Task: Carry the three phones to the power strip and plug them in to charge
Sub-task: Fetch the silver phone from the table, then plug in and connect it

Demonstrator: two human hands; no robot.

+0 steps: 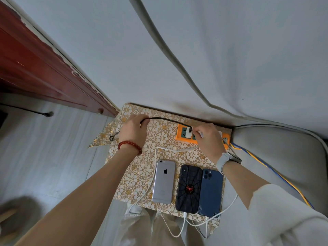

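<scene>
Three phones lay face down side by side on the floral-patterned counter [134, 174], on the near side of the orange power strip [181, 134]: a silver iPhone [164, 181] farthest from the wall corner, a phone in a black spider-web case [189, 189] in the middle, and a dark blue iPhone [211, 191] touching it on the other side. White cables [229, 204] ran from their near ends, looping off the counter edge.

The right hand [210, 139] rested over the power strip, fingers pinched on a white charger plug [189, 134] seated in a socket at the strip's left end. The left hand [134, 130], well to the left of the strip, was curled closed around a black braided cable [163, 118] that led into that plug.

The phones seemed already in place, so the work in hand was probably seating chargers. A charger block is small, rigid and light; it is best gripped by its flat sides near the base and pushed straight in, since an angled push could bend the prongs or shift the loose strip. The braided cable is limp and would not steer the plug, so holding it only kept slack away. The phones, smooth-backed and breakable, would slide easily if a cable tugged them.
</scene>
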